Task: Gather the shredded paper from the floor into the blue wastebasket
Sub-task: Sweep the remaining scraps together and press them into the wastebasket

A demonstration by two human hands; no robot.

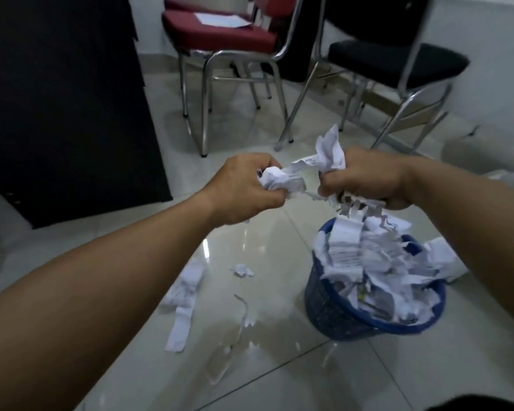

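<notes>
Both grips were clenched on one twisted bundle of shredded paper [297, 170]. The left grip [244, 191] crushed a wad at one end and the right grip [365, 179] squeezed the other. The bundle's long axis ran roughly level from grip to grip, across the view. A crumpled tail stood up out of the right grip, and a fringe of cut strips hung from its underside.

The blue wastebasket [330, 310] stood directly below the right grip, heaped above its rim, with paper spilling over the side away from the left grip. It looked overfull, so a bundle dropped on top would probably slide off unless it was pressed down. Pressing hard on one side might tip so light a basket. The left grip held its end out past the rim, and paper let go there would likely miss. Pulled taut between the grips, the bundle could also tear and shed scraps.

Below the left grip, loose strips [184, 292] and a small scrap [244, 269] lay ungathered on the floor [279, 366].
</notes>
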